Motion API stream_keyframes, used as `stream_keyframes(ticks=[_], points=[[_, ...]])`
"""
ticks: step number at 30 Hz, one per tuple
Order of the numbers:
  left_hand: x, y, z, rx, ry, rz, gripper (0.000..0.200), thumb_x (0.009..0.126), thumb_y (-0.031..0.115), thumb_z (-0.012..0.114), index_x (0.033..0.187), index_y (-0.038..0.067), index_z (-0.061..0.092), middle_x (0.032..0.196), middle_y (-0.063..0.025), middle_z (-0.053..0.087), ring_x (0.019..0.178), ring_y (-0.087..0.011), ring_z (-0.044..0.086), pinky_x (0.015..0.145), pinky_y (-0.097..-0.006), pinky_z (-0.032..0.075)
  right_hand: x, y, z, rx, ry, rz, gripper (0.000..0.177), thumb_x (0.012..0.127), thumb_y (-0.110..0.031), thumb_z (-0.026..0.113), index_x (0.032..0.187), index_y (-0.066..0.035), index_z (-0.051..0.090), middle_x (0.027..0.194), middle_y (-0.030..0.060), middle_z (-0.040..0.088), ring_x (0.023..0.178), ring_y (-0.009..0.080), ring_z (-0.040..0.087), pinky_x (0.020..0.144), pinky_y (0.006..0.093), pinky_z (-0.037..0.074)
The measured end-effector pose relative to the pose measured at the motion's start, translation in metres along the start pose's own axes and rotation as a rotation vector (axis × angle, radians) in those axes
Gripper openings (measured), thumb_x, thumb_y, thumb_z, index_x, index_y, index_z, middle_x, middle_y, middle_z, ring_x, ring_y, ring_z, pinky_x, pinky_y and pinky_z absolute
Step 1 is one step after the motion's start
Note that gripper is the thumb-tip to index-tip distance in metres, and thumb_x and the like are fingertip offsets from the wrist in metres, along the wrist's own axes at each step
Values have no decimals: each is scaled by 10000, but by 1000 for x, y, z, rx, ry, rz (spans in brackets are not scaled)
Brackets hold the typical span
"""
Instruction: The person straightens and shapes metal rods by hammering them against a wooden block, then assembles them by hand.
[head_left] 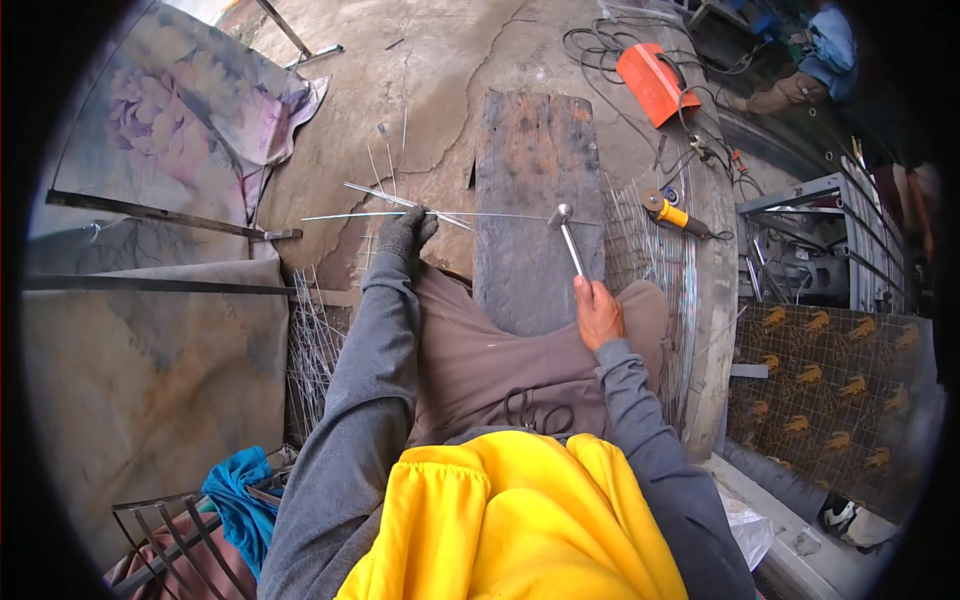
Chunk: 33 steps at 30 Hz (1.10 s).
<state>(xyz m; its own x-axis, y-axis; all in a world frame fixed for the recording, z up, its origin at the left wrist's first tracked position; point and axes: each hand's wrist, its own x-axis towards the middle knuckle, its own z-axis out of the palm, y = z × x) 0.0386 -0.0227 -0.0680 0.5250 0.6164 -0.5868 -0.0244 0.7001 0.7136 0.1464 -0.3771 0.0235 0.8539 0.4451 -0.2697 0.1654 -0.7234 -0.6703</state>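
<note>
My gloved left hand is closed on a long thin metal rod, which reaches across a dark wooden plank. Bare of any glove, my right hand grips the handle of a metal hammer. The hammer's head rests at or just over the rod on the plank; contact cannot be made out. A few other metal strips cross the rod beside my left hand.
Wire grids lie left and right of the plank. A yellow angle grinder, an orange machine and loose cables stand on the right. Metal frames are farther right. A person in blue is at the upper right.
</note>
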Motion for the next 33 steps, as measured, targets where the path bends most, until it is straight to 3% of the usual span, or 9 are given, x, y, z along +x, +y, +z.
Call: stream_keyframes(ticks=[4,9,11,12,13,15,18,21,33], points=[[-31,15,9,-30,-57,234,264,960,137,581,1192,17,547,1016,-131,648,888,-238,670,754,-350,606,-28,16,-13,-114,-34,39,537,970,-544,424,905,-23,538,838,283,636,845,521,575,744,573,426],[-136,48,71,71,-52,540,255,982,167,568,1178,5,568,984,-119,650,847,-203,664,722,-324,587,-27,24,-10,-107,-95,97,543,965,-556,417,928,-32,556,929,291,636,916,511,571,781,556,440],[-167,55,86,369,-200,779,244,987,166,568,1156,-7,594,879,-80,653,847,-167,660,703,-286,561,-24,25,-8,-103,-108,104,544,965,-557,416,927,-33,556,939,291,636,922,510,571,784,556,440],[-189,58,98,375,-199,755,220,978,139,584,1127,-14,633,876,-79,664,847,-133,648,712,-274,536,-22,25,-7,-101,-118,117,544,965,-559,415,925,-35,557,950,290,636,927,509,571,787,555,441],[-201,52,106,361,-205,732,193,952,106,616,1106,-2,660,932,-104,686,863,-160,661,748,-293,535,-21,24,-7,-100,-119,110,544,965,-559,415,925,-35,557,950,290,636,927,509,571,787,555,441],[-210,44,116,673,-247,1055,200,961,130,606,1095,-7,661,902,-115,693,788,-175,666,725,-299,535,-22,24,-7,-118,-113,104,543,966,-556,414,920,-34,556,944,288,639,924,509,573,786,555,442],[-210,32,129,841,-284,1189,188,927,136,649,1072,23,685,913,-123,702,842,-221,677,766,-324,524,-23,27,-6,-111,-103,84,544,965,-560,409,917,-38,554,940,286,642,920,512,572,785,558,442],[-216,27,138,821,-302,1056,189,903,149,676,1064,53,702,907,-121,702,880,-247,674,793,-339,513,-23,31,-4,-100,-93,70,544,963,-566,407,913,-45,552,934,285,643,913,515,573,784,562,442],[-223,41,172,934,-333,1033,236,920,213,654,1116,91,705,873,-132,683,796,-247,668,705,-351,512,-23,31,-4,-83,-82,50,563,961,-582,397,898,-42,546,923,285,640,912,513,571,789,568,436]])
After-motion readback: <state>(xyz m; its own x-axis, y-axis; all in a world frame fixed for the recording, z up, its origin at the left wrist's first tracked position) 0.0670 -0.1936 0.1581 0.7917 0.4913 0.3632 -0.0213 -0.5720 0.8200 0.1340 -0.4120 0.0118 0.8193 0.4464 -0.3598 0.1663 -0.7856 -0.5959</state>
